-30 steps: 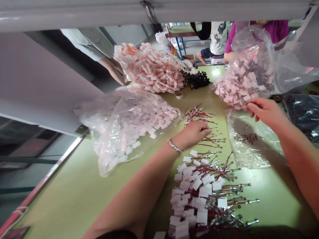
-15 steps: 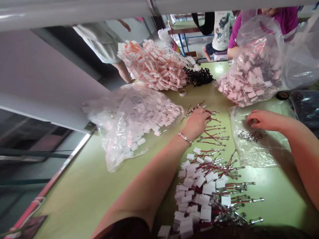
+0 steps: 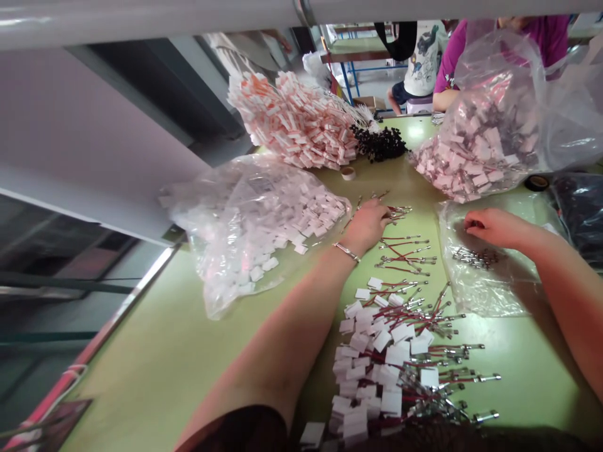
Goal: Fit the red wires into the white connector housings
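My left hand, with a bracelet at its wrist, is closed at the fingertips on a small bunch of short red wires with shiny metal ends. Its fingers partly hide the bunch. My right hand has thumb and fingers pressed together above a flat clear plastic bag; what it holds is hidden. Just below it, small shiny tube-shaped parts lie heaped on the bag. Several loose red wires lie between my arms. Nearer me, many wires carry white rectangular covers.
A clear bag of white covers lies open at left. Behind stand a pile of pinkish-white parts, black-tipped wires and a tape roll. A full bag and black tape are at right. Co-workers sit beyond.
My left hand has drawn slightly left and up, with the wires beside its fingers now bunched closer together. My right hand stays nearly in place. The person at back left has shifted rightward.
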Available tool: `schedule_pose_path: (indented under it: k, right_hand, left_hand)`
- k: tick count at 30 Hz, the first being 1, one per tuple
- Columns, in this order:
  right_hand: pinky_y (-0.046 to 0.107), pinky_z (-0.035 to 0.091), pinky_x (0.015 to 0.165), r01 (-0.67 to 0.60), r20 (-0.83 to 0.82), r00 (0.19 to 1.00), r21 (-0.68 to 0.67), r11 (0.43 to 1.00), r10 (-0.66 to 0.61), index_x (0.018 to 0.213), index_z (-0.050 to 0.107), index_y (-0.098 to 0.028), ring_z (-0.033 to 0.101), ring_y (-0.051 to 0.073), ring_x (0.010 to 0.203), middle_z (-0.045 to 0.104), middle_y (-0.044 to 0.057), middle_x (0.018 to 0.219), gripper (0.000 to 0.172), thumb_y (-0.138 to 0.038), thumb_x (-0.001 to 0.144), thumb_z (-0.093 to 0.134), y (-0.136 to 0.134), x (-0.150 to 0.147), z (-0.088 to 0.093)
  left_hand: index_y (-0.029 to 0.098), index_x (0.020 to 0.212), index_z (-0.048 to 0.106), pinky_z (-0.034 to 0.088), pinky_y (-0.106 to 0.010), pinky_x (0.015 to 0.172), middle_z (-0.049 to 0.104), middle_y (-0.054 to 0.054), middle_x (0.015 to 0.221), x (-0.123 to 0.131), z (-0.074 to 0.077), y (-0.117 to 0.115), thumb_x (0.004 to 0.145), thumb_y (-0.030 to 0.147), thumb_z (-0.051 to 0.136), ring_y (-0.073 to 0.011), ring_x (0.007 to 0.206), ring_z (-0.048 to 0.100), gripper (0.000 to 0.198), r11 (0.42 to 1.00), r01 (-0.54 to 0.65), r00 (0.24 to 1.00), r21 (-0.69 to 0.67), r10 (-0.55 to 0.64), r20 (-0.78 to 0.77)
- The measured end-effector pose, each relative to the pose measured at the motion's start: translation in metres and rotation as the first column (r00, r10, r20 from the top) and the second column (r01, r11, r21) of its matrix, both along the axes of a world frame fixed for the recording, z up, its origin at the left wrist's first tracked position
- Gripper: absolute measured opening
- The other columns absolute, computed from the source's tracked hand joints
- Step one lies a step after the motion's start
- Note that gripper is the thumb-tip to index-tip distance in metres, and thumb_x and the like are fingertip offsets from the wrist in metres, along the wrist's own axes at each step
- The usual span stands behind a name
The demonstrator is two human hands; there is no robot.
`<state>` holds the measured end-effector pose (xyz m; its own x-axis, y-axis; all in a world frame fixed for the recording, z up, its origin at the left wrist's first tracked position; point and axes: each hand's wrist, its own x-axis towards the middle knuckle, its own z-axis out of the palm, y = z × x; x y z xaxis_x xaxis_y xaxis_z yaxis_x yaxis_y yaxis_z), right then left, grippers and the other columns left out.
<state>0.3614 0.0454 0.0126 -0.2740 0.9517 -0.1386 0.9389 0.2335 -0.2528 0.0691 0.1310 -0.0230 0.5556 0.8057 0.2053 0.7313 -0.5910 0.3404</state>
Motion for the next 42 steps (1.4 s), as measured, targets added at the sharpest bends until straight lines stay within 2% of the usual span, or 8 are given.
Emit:
schedule_pose_path:
  k: [4, 9, 17, 25, 29, 34, 38, 42]
  right_hand:
    - [0.031, 0.038, 0.061, 0.011, 0.008, 1.000, 0.002, 1.000, -0.011, 0.081, 0.061, -0.021, 0.055, 0.018, 0.067, 0.067, 0.005, 0.080, 0.011, -0.022, 0.080, 0.050, 0.000, 0.000, 0.001]
    - [0.031, 0.042, 0.063, 0.049, -0.092, 0.995, 0.063, 0.997, -0.043, 0.083, 0.062, -0.020, 0.057, 0.019, 0.069, 0.067, 0.005, 0.081, 0.013, -0.023, 0.081, 0.049, -0.002, -0.005, 0.006]
    - [0.031, 0.049, 0.071, -0.051, -0.441, 0.878, 0.300, 0.953, 0.186, 0.085, 0.058, -0.020, 0.052, 0.022, 0.114, 0.054, 0.011, 0.129, 0.009, -0.022, 0.085, 0.049, -0.021, -0.055, 0.018]
    - [0.032, 0.048, 0.072, -0.018, -0.438, 0.878, 0.371, 0.929, 0.192, 0.083, 0.058, -0.019, 0.058, 0.017, 0.084, 0.062, 0.007, 0.092, 0.007, -0.015, 0.082, 0.053, -0.023, -0.076, 0.002]
    - [0.031, 0.046, 0.071, 0.025, -0.515, 0.840, 0.355, 0.934, 0.173, 0.080, 0.059, -0.020, 0.058, 0.017, 0.082, 0.063, 0.005, 0.088, 0.007, -0.016, 0.082, 0.053, -0.026, -0.086, 0.006]
    - [0.031, 0.047, 0.072, 0.047, -0.633, 0.760, 0.276, 0.960, 0.145, 0.079, 0.060, -0.020, 0.058, 0.016, 0.081, 0.064, 0.004, 0.087, 0.008, -0.019, 0.082, 0.053, -0.030, -0.086, 0.006]
    - [0.029, 0.048, 0.061, 0.235, -0.755, 0.654, 0.146, 0.961, -0.045, 0.086, 0.062, -0.020, 0.059, 0.015, 0.070, 0.065, 0.004, 0.090, 0.012, -0.028, 0.081, 0.054, -0.028, -0.082, 0.000]
    - [0.029, 0.046, 0.059, 0.283, -0.728, 0.680, 0.155, 0.946, -0.084, 0.087, 0.065, -0.020, 0.057, 0.014, 0.062, 0.063, 0.001, 0.072, 0.016, -0.031, 0.081, 0.055, -0.029, -0.084, -0.005]
  left_hand:
    - [0.015, 0.077, 0.066, 0.045, -0.034, 0.083, 0.061, -0.008, 0.089, 0.000, 0.002, -0.001, 0.083, 0.017, 0.058, -0.0231, 0.094, 0.056, 0.010, 0.999, -0.037, 0.999, 0.020, 0.037, 0.034]
    - [0.016, 0.075, 0.061, 0.045, -0.032, 0.082, 0.062, -0.005, 0.087, -0.003, 0.011, -0.006, 0.081, 0.015, 0.059, -0.0195, 0.089, 0.056, 0.006, 0.994, -0.083, 0.958, 0.073, 0.059, 0.282]
    - [0.018, 0.082, 0.060, 0.044, -0.025, 0.068, 0.064, 0.000, 0.075, 0.014, 0.033, -0.049, 0.081, 0.010, 0.051, -0.0124, 0.069, 0.056, 0.012, 0.972, 0.095, 0.942, -0.216, -0.017, 0.336]
    - [0.018, 0.108, 0.060, 0.045, -0.031, 0.077, 0.068, -0.007, 0.096, 0.022, 0.034, -0.060, 0.088, 0.015, 0.043, -0.0187, 0.085, 0.060, 0.027, 0.978, 0.173, 0.985, -0.115, -0.171, 0.022]
    - [0.015, 0.088, 0.061, 0.043, -0.034, 0.078, 0.065, -0.008, 0.084, 0.027, 0.035, -0.067, 0.091, 0.019, 0.039, -0.0199, 0.082, 0.057, 0.023, 0.969, 0.245, 0.965, -0.034, -0.247, -0.089]
    - [0.016, 0.080, 0.056, 0.040, -0.027, 0.064, 0.060, -0.004, 0.077, 0.028, 0.035, -0.071, 0.091, 0.022, 0.039, -0.0151, 0.071, 0.052, 0.021, 0.973, 0.195, 0.975, -0.121, -0.180, 0.129]
    - [0.018, 0.073, 0.057, 0.039, -0.025, 0.062, 0.059, 0.000, 0.069, 0.026, 0.033, -0.068, 0.088, 0.025, 0.044, -0.0125, 0.065, 0.051, 0.021, 0.949, 0.178, 0.948, -0.261, -0.094, 0.304]
    - [0.017, 0.077, 0.062, 0.040, -0.024, 0.064, 0.062, 0.001, 0.071, 0.025, 0.031, -0.066, 0.084, 0.024, 0.049, -0.0112, 0.066, 0.053, 0.016, 0.922, 0.213, 0.911, -0.322, -0.069, 0.406]
